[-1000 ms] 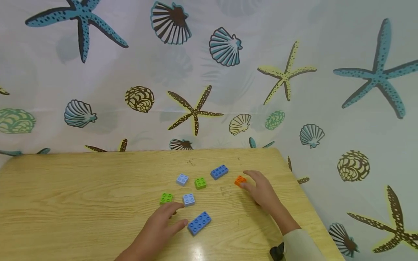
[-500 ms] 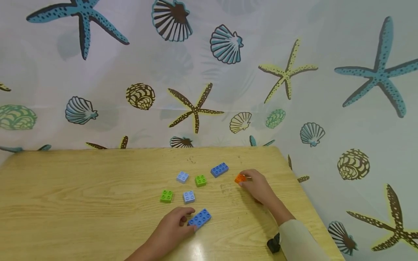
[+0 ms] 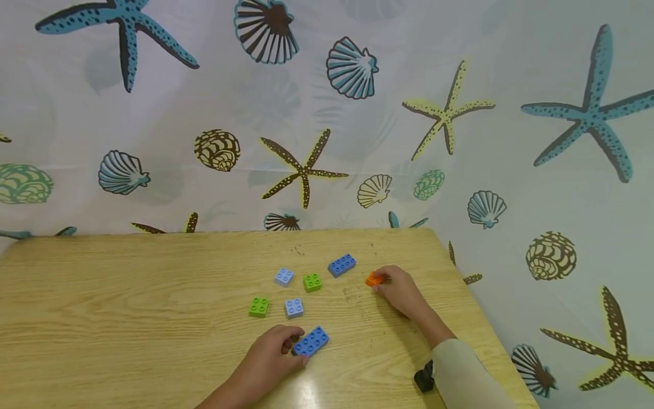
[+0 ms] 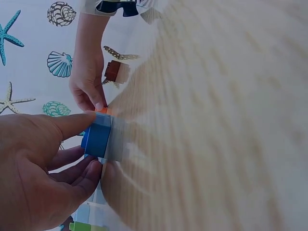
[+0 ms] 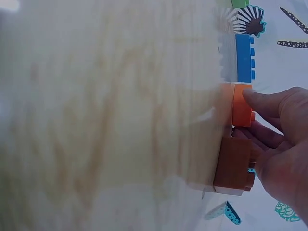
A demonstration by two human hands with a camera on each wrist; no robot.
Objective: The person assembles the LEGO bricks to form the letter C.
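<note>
In the head view my left hand (image 3: 268,355) pinches the near end of a long blue toy building brick (image 3: 313,341) between thumb and fingers. The left wrist view shows this blue brick (image 4: 97,135) from its end, flat on the wood. Farther right, my right hand (image 3: 403,292) grips a small orange brick (image 3: 373,279), thumb on the near side and fingers on the far side. The right wrist view has the orange brick (image 5: 242,105) resting on the table. A brown brick (image 5: 233,163) stands below that palm, mostly hidden by the hand from above.
Between the hands and the table's back edge lie two green bricks (image 3: 259,307) (image 3: 312,282), two light blue bricks (image 3: 293,308) (image 3: 283,276) and another long blue brick (image 3: 341,265). A patterned cloth (image 3: 306,102) hangs behind the wooden table (image 3: 128,307).
My left hand has moved right, away from the green and light blue bricks, and taken hold of the long blue one. The right fingers have closed round the orange brick.
</note>
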